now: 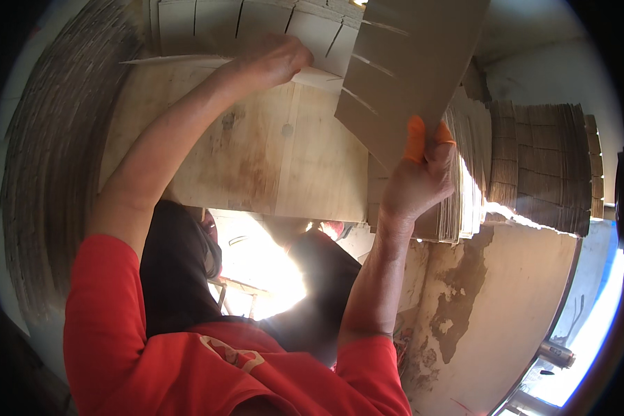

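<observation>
Currently, a flat greyish-brown cardboard sheet with slits along its left edge is raised and tilted above the far right end of the pale wooden worktop. The right hand grips it at the near end only, fingers closed, orange covers on the tips. Risk: with one-ended support, the sheet could swing or bend; the slits are probable weak points, so a strip might crease or tear if it snagged.

The left hand is curled at the far pile of pale slit cardboard sheets; cannot tell whether its fingers pinch anything. If they do, neighbouring sheets might drag along through friction or caught slits.

Right: brown slit cardboard pieces in an upright stack, near the raised sheet; a knock could disturb their alignment. Left: tall brown stack of layered cardboard; a wide elbow movement might shift it.
</observation>
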The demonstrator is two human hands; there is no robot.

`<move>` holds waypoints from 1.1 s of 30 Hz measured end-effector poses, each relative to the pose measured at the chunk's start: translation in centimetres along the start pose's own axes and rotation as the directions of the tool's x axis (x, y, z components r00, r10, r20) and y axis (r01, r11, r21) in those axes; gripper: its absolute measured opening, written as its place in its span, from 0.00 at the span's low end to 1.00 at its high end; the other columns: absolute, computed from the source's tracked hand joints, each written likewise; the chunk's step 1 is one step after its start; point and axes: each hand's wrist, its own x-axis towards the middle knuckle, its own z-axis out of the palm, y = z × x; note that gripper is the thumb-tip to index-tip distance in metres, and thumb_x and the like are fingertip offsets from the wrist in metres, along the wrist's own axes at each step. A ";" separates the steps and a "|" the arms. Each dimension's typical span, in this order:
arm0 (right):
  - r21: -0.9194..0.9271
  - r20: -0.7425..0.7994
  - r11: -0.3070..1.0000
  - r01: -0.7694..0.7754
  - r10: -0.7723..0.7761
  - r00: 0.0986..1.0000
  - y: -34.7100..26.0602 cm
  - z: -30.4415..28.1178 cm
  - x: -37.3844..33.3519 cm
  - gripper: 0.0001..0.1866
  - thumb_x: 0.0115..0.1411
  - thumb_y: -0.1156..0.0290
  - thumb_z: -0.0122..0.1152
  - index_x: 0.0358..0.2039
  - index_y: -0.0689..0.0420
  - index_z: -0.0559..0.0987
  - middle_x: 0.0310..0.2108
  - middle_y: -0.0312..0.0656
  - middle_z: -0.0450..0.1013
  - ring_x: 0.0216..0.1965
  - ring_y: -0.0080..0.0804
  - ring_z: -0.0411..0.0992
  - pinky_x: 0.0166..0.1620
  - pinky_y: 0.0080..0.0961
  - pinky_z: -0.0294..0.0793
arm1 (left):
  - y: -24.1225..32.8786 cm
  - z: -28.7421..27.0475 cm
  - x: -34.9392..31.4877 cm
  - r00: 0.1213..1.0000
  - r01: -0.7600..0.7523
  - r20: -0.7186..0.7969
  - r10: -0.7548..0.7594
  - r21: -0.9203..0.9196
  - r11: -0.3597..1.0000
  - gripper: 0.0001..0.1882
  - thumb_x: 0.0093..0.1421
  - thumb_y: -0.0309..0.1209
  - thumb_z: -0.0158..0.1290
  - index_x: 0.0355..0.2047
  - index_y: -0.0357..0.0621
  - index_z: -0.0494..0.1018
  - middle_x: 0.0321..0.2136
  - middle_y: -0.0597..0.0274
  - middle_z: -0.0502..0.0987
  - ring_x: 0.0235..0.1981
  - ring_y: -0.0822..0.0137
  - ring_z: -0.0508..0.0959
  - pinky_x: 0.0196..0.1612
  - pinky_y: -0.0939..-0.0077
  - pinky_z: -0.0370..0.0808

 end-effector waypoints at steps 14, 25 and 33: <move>-0.019 0.131 1.000 0.009 -0.007 0.991 1.1 2.2 -2.1 0.08 0.59 0.81 0.53 0.40 0.61 0.70 0.35 0.49 0.75 0.25 0.42 0.73 0.25 0.27 0.72 | 8.7 -2.6 -1.9 0.989 -0.135 -0.061 0.133 -0.033 0.990 0.04 0.41 0.21 0.53 0.20 0.38 0.70 0.19 0.58 0.71 0.27 0.60 0.74 0.29 0.68 0.73; 0.017 0.181 0.999 -0.049 0.045 0.982 1.9 3.0 -3.7 0.07 0.61 0.80 0.51 0.40 0.62 0.68 0.34 0.49 0.75 0.24 0.42 0.75 0.25 0.28 0.75 | 8.2 -6.6 -1.6 0.954 0.286 0.201 -0.223 -0.390 0.875 0.28 0.44 0.42 0.66 0.42 0.37 0.74 0.33 0.52 0.77 0.34 0.54 0.76 0.39 0.64 0.74; -0.004 0.141 0.999 0.033 -0.033 0.990 1.8 3.2 -3.1 0.08 0.60 0.84 0.51 0.40 0.64 0.67 0.44 0.50 0.74 0.27 0.40 0.76 0.26 0.23 0.76 | -3.8 1.2 5.5 0.965 0.263 -0.092 -0.247 0.258 0.930 0.29 0.44 0.34 0.64 0.47 0.39 0.68 0.44 0.58 0.72 0.51 0.57 0.66 0.52 0.61 0.64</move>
